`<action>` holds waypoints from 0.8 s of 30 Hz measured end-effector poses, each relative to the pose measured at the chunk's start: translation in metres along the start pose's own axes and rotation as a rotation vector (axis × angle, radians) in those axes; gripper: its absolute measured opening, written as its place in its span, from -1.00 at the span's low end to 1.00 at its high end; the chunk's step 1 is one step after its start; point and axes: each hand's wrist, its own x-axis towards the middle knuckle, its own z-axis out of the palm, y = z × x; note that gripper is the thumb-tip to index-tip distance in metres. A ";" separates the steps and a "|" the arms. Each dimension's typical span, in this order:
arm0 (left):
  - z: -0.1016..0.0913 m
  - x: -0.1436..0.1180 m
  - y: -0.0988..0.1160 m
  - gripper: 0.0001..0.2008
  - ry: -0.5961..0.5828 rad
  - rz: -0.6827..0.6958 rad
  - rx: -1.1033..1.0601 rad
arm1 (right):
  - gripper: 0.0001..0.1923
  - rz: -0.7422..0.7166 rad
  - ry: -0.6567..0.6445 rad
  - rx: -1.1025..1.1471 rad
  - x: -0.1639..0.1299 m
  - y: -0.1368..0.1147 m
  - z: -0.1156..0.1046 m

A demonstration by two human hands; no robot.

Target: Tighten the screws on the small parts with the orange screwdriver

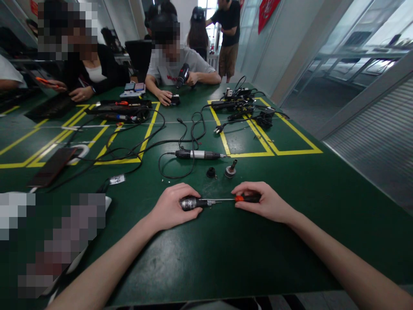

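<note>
My left hand (172, 206) is closed around a black cylindrical tool part (193, 203) with a shiny rounded end and a thin metal tip pointing right. My right hand (270, 201) grips a screwdriver (240, 198) by its orange and black handle. Its thin shaft reaches left, lying alongside or over the tool part; whether they touch is unclear. Just beyond the hands sit a small black round part (211, 172) and a metal part with an upright stem (230, 170). Farther back lies a black and silver pen-shaped corded tool (197, 154).
Loose black cables (151, 142) cross the green table (180, 267). A phone (53, 167) lies at left; a heap of corded tools (238, 105) is back right. Across the table, a person in a grey shirt (198, 64) holds a black power tool (183, 75); another person sits at left.
</note>
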 end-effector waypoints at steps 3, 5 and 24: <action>0.000 0.000 0.000 -0.84 -0.001 0.005 -0.001 | -0.66 -0.009 -0.015 -0.009 0.001 -0.005 0.000; 0.000 0.000 0.000 -0.84 -0.003 0.004 -0.002 | -0.63 -0.007 -0.028 0.011 0.002 -0.007 0.000; -0.001 0.001 0.000 -0.85 -0.009 -0.001 -0.002 | -0.66 0.028 0.070 0.077 0.001 -0.007 -0.003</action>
